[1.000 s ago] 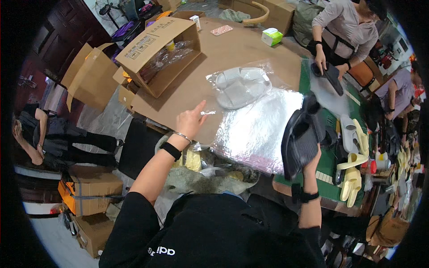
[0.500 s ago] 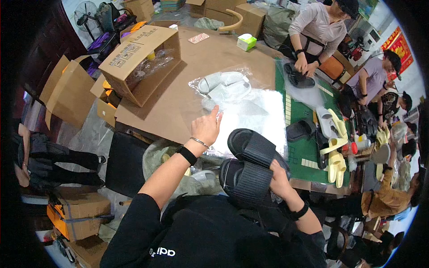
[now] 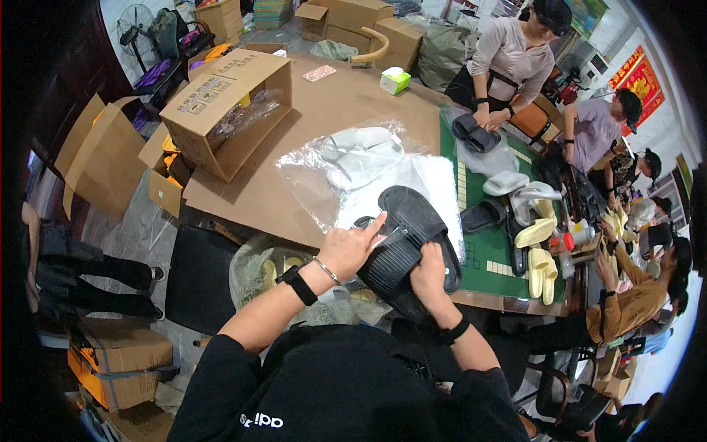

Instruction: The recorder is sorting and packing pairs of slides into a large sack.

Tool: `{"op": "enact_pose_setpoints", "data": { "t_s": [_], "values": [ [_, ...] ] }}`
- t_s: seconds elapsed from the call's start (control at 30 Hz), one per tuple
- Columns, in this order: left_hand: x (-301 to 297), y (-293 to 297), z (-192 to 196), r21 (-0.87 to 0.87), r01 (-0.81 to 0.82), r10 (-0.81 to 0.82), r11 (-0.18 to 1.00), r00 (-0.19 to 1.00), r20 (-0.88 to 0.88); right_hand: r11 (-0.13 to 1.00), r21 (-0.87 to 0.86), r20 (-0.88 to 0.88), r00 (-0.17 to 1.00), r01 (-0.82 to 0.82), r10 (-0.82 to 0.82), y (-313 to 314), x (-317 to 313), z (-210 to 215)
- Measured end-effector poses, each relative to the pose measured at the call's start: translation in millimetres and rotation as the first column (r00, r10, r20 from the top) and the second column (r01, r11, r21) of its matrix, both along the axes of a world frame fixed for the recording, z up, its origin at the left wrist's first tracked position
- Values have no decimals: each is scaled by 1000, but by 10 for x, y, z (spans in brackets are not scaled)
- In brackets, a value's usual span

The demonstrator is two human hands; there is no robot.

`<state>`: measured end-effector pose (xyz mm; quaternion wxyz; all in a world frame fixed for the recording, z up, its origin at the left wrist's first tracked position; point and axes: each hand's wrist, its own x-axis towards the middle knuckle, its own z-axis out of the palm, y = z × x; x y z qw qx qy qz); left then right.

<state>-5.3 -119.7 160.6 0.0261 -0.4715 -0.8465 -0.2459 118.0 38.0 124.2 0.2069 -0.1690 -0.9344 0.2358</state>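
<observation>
In front of my chest, my right hand [image 3: 431, 276] grips a pair of black ribbed slide slippers [image 3: 394, 265], stacked and tilted, its fingers closed round the strap side. My left hand [image 3: 347, 250] is beside the slippers' left edge, index finger and thumb stretched apart, other fingers curled; no object shows in its grasp. A small shiny piece [image 3: 398, 233] lies on the upper part of the slippers, too small to name. Just beyond, a pair of white slippers [image 3: 364, 151] lies under a clear plastic bag [image 3: 302, 173] on the brown table [image 3: 324, 96].
An open cardboard box [image 3: 213, 92] stands at the table's left, with a phone-like patterned item [image 3: 319, 73] and a tissue pack [image 3: 395, 80] farther back. On the green mat [image 3: 475, 250] lie a loose black slipper [image 3: 484, 216] and yellow slippers [image 3: 543, 272]. A co-worker's hands [image 3: 492, 118] handle black slippers across the table.
My left hand has come back from the white slippers to the black pair. My right hand has shifted left and turned the black slippers, bringing them closer together.
</observation>
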Motion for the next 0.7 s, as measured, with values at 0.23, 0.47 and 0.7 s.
{"op": "enact_pose_setpoints", "data": {
  "t_s": [0.23, 0.47, 0.7],
  "values": [
    [165, 43, 215, 64, 84, -65, 994, 965, -254, 990, 47, -160, 977, -134, 140, -280, -425, 134],
    [70, -175, 559, 299, -41, 166, 953, 899, -406, 1000, 12, -453, 891, 17, -10, -270, -652, 127],
    [196, -267, 611, 328, -10, 179, 945, 853, -491, 390, -805, -579, 736, -447, -351, -259, -720, -11]
  ]
}}
